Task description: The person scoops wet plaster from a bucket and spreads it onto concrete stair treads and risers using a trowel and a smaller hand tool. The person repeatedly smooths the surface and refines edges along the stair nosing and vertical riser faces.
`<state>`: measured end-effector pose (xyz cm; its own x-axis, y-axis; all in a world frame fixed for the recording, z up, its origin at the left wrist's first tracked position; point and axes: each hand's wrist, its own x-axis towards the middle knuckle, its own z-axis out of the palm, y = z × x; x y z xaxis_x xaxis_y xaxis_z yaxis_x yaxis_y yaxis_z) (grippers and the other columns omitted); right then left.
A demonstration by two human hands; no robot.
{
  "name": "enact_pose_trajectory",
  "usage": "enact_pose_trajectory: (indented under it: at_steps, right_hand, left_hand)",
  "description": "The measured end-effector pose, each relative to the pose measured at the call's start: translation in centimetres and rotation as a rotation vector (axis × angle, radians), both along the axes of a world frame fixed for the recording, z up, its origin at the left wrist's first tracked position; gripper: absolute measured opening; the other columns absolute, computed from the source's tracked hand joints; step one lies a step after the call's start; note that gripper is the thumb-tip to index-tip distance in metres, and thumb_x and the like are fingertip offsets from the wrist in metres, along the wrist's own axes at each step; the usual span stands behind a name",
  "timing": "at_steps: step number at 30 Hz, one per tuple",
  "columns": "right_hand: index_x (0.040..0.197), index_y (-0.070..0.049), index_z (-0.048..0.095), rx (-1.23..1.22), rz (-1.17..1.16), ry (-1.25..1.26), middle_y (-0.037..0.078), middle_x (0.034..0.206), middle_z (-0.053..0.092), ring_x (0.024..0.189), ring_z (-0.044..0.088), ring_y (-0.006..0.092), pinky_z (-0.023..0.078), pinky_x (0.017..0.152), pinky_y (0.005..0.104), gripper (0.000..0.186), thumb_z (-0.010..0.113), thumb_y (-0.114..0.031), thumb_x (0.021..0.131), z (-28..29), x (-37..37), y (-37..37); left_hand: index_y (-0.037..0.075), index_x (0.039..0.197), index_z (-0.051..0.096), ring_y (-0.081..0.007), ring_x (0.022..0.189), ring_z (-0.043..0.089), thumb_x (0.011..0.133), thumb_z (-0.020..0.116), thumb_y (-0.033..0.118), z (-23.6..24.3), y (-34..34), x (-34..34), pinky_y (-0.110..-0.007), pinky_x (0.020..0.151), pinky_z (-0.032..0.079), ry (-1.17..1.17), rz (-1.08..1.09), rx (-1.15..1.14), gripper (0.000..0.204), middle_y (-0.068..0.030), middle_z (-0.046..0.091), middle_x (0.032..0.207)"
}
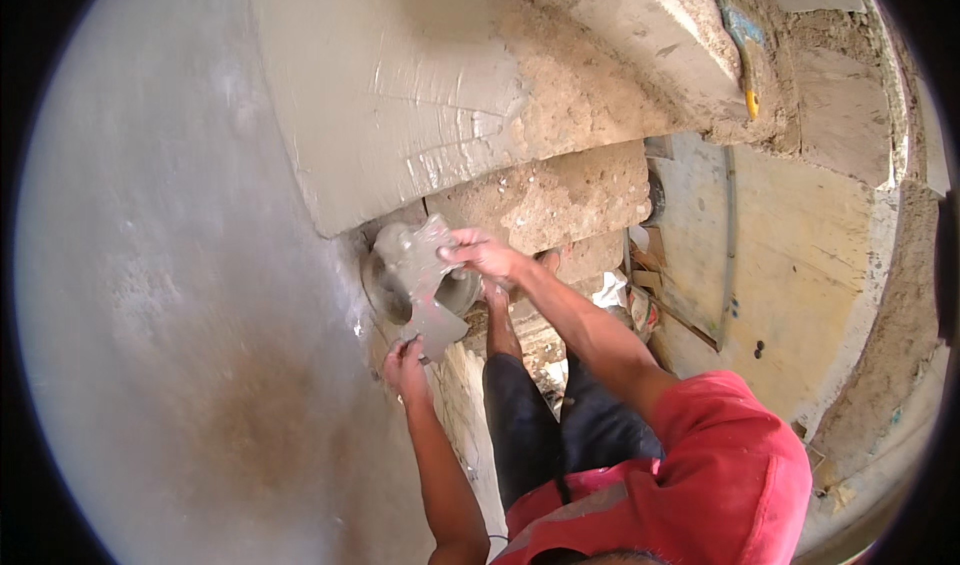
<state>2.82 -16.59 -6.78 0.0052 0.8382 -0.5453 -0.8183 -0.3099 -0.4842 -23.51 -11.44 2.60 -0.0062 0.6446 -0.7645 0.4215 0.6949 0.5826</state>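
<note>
A flat, irregular piece smeared with wet grey mortar [436, 327] shows small red patches and spans the gap between my two hands. My left hand [405, 368] is closed on its lower edge. At its upper end, my right hand [482, 253] is closed with the fingertips against the mortar-coated part; what lies under the coating there is hidden. A thick lump of wet mortar [405, 250] sits at this upper end. Behind the piece is a round bucket [372, 283], its inside partly hidden by the piece and the mortar.
Smooth grey plaster covers the wall [200, 215] at left. Fresh wet mortar coats a slab [370, 75] above my hands, beside rough bare concrete steps [560, 200]. A brush with a yellow handle [750, 100] lies at upper right. A pale board [790, 265] stands at right.
</note>
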Motion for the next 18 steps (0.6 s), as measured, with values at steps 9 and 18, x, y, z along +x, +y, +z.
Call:
enact_pose_trajectory:
  at_steps: [9, 18]
  right_hand:
    - [0.108, -0.008, 0.077, -0.378, 0.071, -1.412, 0.008, 0.085, 0.073, 0.07, 0.062, 0.0205, 0.053, 0.063, 0.0376, 0.03, 0.063, -0.033, 0.102, 10.4, 25.9, -1.1]
    - [0.129, -0.008, 0.064, -0.365, 0.133, -2.325, 0.013, 0.116, 0.072, 0.106, 0.064, 0.0355, 0.06, 0.085, 0.0454, 0.044, 0.062, -0.01, 0.085, 5.1, 32.0, 3.8]
  left_hand:
    - [-0.004, 0.104, 0.073, -0.0099, 0.081, 0.063, 0.092, 0.073, 0.002, -1.3, 0.7, 23.2, -0.026, 0.069, 0.05, -0.32, -0.223, 0.077, 0.014, -0.0043, 0.072, 0.096]
    - [-0.004, 0.1, 0.077, -0.008, 0.069, 0.06, 0.086, 0.078, 0.009, -3.4, -0.2, 30.4, -0.028, 0.063, 0.048, -0.307, -0.158, 0.171, 0.019, -0.0037, 0.073, 0.08]
